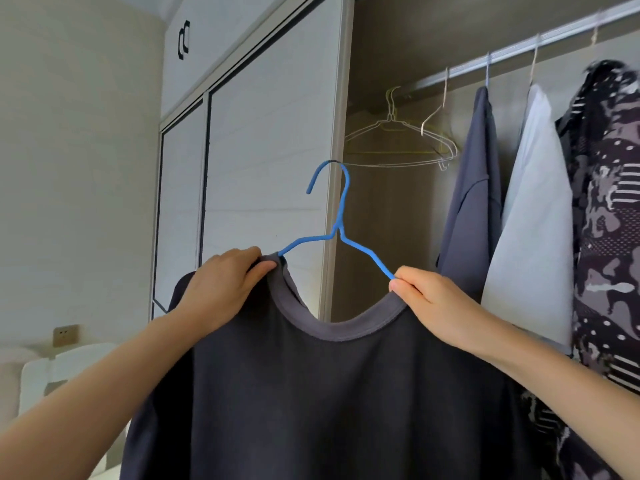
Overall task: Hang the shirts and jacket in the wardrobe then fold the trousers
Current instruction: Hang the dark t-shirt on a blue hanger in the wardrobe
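**Dark shirt (329,393) held up on its blue hanger (341,216) at the open wardrobe (398,209)**

We start at the left fingers (242,255). They're curled over the shoulder seam, thumb underneath, clamped on the collar (332,330) right where the hanger's wire slips inside the neck. Across to the right fingers (408,276), and those are pinched tight at the spot where the other wire arm meets the collar edge. So the left hand (221,285) and the right hand (426,299) each have a shoulder, both arms raised, and the dark shirt hangs spread between them, filling the lower frame.

Up we go. The hanger's hook stands free in the air, tip pointing left, in front of the edge of the white sliding door (270,133) and below the rail (519,51). It isn't on the rail.

On that rail we see bare wire hangers (391,133) at the left end, then a grey-blue garment (474,202), a white shirt (533,220) and a dark patterned garment (609,202) side by side to the right. Far left, low on the wall, sits a socket (65,335).
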A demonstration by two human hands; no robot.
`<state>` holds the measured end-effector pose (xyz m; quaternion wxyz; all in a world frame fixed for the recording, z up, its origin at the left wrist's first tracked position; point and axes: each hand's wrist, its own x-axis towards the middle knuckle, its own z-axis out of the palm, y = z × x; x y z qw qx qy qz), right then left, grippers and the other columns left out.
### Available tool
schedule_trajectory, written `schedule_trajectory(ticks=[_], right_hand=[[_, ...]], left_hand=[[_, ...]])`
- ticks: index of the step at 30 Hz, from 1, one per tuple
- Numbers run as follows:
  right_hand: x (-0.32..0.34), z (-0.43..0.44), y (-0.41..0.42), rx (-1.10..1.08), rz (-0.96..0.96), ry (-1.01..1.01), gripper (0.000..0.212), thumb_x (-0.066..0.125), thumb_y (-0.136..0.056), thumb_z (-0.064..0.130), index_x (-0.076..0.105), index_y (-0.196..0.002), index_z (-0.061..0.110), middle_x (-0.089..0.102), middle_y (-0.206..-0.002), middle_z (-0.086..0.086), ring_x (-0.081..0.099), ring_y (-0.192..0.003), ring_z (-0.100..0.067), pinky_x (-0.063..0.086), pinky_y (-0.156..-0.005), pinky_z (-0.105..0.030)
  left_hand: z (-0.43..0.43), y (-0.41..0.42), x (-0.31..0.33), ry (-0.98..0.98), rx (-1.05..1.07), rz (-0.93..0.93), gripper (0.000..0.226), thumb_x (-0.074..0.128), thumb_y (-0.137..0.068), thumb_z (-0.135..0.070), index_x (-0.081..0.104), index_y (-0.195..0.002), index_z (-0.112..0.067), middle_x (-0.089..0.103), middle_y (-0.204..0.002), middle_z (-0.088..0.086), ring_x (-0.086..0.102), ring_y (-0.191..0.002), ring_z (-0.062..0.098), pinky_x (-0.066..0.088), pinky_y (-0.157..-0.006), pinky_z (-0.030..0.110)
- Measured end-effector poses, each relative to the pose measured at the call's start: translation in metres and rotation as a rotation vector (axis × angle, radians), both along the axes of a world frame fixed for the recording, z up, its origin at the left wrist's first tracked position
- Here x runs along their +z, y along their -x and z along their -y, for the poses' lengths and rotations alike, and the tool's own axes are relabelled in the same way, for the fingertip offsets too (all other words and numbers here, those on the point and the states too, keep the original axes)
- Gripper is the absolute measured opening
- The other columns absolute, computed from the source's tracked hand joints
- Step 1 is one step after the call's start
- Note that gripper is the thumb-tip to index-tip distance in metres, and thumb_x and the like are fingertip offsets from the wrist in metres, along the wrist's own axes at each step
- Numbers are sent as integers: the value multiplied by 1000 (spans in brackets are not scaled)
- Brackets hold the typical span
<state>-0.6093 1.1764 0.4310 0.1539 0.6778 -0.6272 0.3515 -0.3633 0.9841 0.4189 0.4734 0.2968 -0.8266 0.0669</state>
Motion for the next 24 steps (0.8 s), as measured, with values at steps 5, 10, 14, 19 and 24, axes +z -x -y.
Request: schedule_trajectory(ticks=[5,10,14,19,24], right_hand=[[10,-10,18,-26,33,-78,40,41,-100,38,39,-69,14,35,-59,8,35,-55,-3,31,-54,-19],[20,-31,34,-69,166,-168,43,47,-89,57,58,-72,19,54,-65,14,51,-63,0,38,-65,-22],[31,-58,38,2,350,-140,64,50,-74,71,55,-69,8,51,-68,7,51,-66,-10,38,-66,-27],[46,-93,23,135,823,-115,33,62,-70,55,78,-89,32,76,-97,4,72,-90,-11,57,-69,-21],[58,-132,25,114,1032,-49,55,72,-58,54,77,-103,22,73,-109,-4,70,-102,-20,47,-100,-39]], left_hand=[[13,-9,4,-81,-4,-66,40,40,-101,-45,42,-72,-17,53,-68,2,51,-63,19,33,-52,30],[15,-3,14,-14,20,-140,40,41,-99,-46,42,-71,-19,52,-66,1,51,-62,21,38,-55,36],[15,6,31,-14,-42,-195,39,41,-100,-45,44,-71,-18,54,-66,2,52,-64,22,42,-58,38],[7,25,59,38,-119,-223,40,43,-99,-44,51,-69,-18,57,-62,-1,53,-63,20,43,-57,37],[-6,53,80,40,-227,-249,36,46,-98,-48,58,-73,-26,60,-63,-7,56,-63,13,44,-57,34]])
